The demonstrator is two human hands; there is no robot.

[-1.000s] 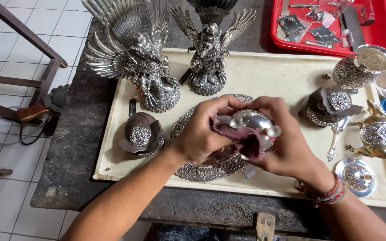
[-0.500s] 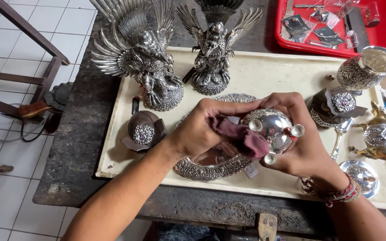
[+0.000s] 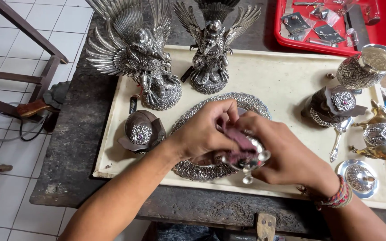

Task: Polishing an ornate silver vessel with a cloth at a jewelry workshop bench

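Right hand point(image 3: 291, 160) is gripping the small silver vessel point(image 3: 251, 160) from its right side. Left hand point(image 3: 204, 134) is closing on the maroon cloth point(image 3: 240, 145), pressing it on the vessel from the left, both above the oval silver tray point(image 3: 202, 169).

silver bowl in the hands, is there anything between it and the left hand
Yes: a dark red cloth lies between the left hand and the small silver bowl, pressed on its top. The right hand grips the bowl directly, with nothing visible between them.
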